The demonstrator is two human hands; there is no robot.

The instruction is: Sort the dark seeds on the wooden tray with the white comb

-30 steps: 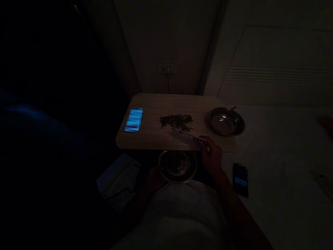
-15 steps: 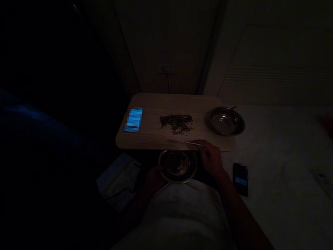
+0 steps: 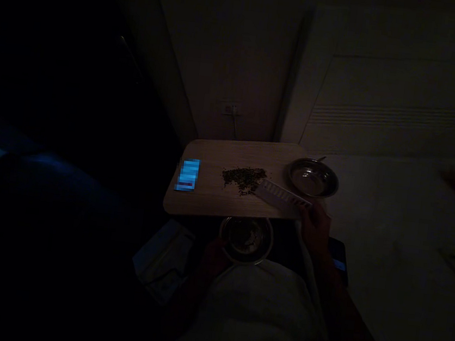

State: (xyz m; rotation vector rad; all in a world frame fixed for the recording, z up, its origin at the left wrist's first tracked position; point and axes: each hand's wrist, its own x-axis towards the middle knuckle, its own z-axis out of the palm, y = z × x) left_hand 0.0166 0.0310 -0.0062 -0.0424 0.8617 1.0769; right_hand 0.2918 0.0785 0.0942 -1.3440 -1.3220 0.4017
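In a very dark room, my right hand [image 3: 316,229] is closed round one end of a long flat white strip [image 3: 284,195] that looks like a ruler, its far end touching the right side of a small pile of dark seeds or dried bits [image 3: 244,175] on a pale wooden board [image 3: 207,201]. My left hand [image 3: 213,254] grips a steel bowl [image 3: 246,238] just below the board's near edge; some dark bits lie inside it. A second steel bowl [image 3: 312,178] sits on the board's right end.
A lit phone [image 3: 188,174] lies at the board's left end. Another phone [image 3: 340,261] rests on the pale bed surface behind my right wrist. A light bag or cloth [image 3: 163,259] lies lower left. A wall socket [image 3: 229,108] is behind the board.
My right hand has moved right and up from the board's near edge, swinging the strip to the pile's right side. The camera view shifted slightly downward. The left hand still holds the bowl.
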